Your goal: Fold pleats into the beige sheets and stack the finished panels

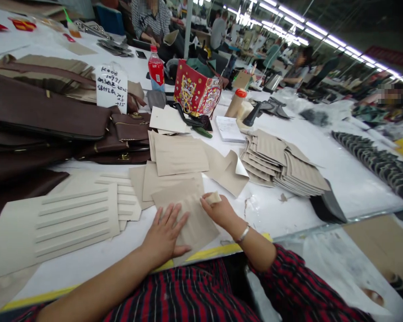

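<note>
My left hand (164,236) lies with fingers spread on a beige sheet (201,229) marked by faint raised ridges. At the sheet's right edge, my right hand (224,213) is closed round a small beige piece (214,198), whose material I cannot make out. Just beyond are several overlapping beige panels (181,154), and a curled beige sheet with a white underside (233,172). To the left, a cream panel with raised strips (75,219) rests over a similar one. A fanned stack of ridged beige pieces (285,163) lies to the right.
Brown leather bags (47,107) cover the far left, with a handwritten card (111,87) on them. A red-labelled bottle (156,69), a red patterned box (198,87) and a notepad (230,129) stand farther back. Dark curved pieces (372,161) line the right. Other people work beyond.
</note>
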`<move>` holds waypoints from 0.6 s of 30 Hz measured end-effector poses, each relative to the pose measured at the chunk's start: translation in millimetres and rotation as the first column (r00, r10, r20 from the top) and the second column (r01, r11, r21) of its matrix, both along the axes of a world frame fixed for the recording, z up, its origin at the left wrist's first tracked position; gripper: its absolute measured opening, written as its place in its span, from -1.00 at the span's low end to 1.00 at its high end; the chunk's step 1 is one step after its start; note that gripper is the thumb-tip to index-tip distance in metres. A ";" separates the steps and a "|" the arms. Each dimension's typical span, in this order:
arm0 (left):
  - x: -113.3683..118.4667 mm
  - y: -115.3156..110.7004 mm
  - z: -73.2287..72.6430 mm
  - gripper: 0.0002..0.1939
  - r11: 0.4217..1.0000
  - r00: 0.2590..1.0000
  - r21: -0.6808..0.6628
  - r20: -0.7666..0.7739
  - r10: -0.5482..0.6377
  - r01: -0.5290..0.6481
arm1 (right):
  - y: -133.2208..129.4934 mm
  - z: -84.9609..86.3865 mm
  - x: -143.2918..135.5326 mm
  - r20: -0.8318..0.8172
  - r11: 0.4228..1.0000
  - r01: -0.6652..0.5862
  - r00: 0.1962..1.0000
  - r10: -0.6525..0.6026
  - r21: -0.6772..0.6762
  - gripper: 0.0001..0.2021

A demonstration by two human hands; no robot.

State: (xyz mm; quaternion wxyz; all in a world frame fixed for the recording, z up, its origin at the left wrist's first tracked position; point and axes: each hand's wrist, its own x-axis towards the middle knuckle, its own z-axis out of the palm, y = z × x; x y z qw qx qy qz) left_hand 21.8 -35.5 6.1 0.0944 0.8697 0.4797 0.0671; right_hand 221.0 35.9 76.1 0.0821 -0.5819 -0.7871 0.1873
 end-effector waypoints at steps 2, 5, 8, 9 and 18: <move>1.0 2.0 1.1 -0.11 1.000 1.000 0.000 -0.007 -0.007 0.007 | 15.6 -0.7 -9.8 0.054 0.999 0.032 0.998 -0.032 0.012 -0.73; 0.9 4.8 2.5 -0.11 1.000 1.000 0.005 -0.007 -0.003 0.003 | 1.7 4.3 -1.4 0.109 0.994 0.056 0.993 -0.046 -0.092 -0.73; 0.4 5.2 1.9 -0.12 1.000 1.000 0.011 0.011 -0.002 0.002 | -38.6 8.5 20.2 0.035 0.988 0.032 0.999 -0.027 -0.149 -0.75; 0.2 5.1 1.4 -0.13 1.000 1.000 0.010 0.018 -0.005 0.005 | -48.9 8.3 24.9 0.001 0.990 0.026 1.000 -0.026 -0.138 -0.76; -0.5 5.6 -2.5 -0.10 1.000 1.000 -0.009 0.021 -0.014 0.014 | -34.3 -5.0 19.6 -0.043 1.000 0.001 0.999 -0.002 -0.003 -0.79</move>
